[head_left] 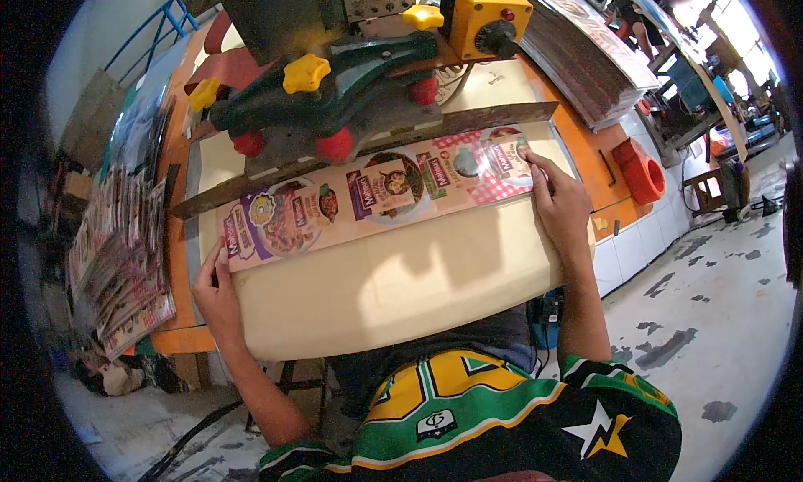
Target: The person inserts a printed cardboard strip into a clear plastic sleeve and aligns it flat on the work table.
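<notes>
A long printed plastic sheet (381,199) with food pictures and lettering lies across the pale padded board (401,294) in front of me. Its left end is pinched in my left hand (219,296), thumb on top. My right hand (559,199) grips the opposite end near the upper right corner. Along the sheet's far edge runs a thin metal bar (276,187) belonging to a press. Above that bar sits the press's dark green arm (360,76), fitted with yellow star knobs (306,74) and red round knobs (335,144). The fingers under the sheet are hidden.
Stacks of printed sheets stand at the left (125,239) and the upper right (585,51). A yellow control box (489,26) with a dial tops the press. A red tape-like ring (640,171) and a hex key (606,168) lie right. Another person (648,22) is far back.
</notes>
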The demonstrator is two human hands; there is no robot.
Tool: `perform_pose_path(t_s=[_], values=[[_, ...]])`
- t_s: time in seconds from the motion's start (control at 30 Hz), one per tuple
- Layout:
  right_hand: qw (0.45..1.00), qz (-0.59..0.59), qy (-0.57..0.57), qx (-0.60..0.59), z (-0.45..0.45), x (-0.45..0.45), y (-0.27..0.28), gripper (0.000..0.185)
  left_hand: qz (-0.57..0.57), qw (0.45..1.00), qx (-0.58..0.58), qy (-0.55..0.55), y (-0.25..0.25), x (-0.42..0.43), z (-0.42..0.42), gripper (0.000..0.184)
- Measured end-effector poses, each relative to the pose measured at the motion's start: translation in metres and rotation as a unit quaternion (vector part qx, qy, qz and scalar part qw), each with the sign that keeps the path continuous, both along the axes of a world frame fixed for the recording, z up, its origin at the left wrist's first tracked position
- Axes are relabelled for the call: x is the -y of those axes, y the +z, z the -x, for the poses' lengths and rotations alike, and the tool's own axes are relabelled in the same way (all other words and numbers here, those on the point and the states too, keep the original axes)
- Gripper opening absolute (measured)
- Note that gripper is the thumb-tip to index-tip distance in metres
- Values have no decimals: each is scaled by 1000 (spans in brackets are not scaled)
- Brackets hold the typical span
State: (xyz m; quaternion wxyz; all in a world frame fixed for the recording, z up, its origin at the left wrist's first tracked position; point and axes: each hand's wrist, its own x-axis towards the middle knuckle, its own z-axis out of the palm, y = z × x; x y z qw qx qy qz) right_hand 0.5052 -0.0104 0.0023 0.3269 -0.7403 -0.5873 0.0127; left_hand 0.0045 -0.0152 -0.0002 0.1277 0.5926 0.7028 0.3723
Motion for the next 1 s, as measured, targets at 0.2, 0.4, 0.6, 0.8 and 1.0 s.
perform_pose_path(t_s=[0.2,0.4,0.6,0.8,1.0], values=[[999,-29,13,5,0,-1,-3,27,-28,999,-21,-4,-5,2,3,38],[999,-35,12,24,1,-2,-5,27,-11,1000,13,-2,0,3,-2,40],[999,3,-6,34,2,-2,-1,27,-5,1000,4,7,0,2,-2,42],[1000,-2,0,31,3,0,1,27,-32,999,22,-2,-10,4,4,41],[999,4,-9,34,5,-1,2,26,-31,999,-20,3,-7,5,4,39]])
